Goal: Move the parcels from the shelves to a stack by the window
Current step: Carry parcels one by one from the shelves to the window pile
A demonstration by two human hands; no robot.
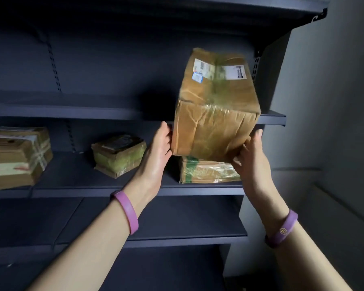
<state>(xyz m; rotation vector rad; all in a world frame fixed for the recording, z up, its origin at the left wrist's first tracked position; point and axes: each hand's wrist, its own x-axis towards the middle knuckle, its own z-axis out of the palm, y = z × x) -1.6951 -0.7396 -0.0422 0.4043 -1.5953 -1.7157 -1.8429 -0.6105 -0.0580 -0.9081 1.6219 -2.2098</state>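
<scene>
Now mid-carry, first leg. The large taped parcel [214,114] is tilted, raised at the right end of the shelves [114,191]; its far end may still touch the upper board, since blur hides the contact. The left grip [162,143] clasps its left side, fingers wrapped behind. The right grip [250,156] curls under the lower right corner and takes the weight.

Still shelved, all on one board:
- wide parcel [15,156], far left
- small greenish parcel [119,155], middle
- flat parcel [208,171], directly beneath the held one

Neither window nor stack is in view, so the tally already moved is unknown. Judgement: four carries are left, counting this one.
</scene>
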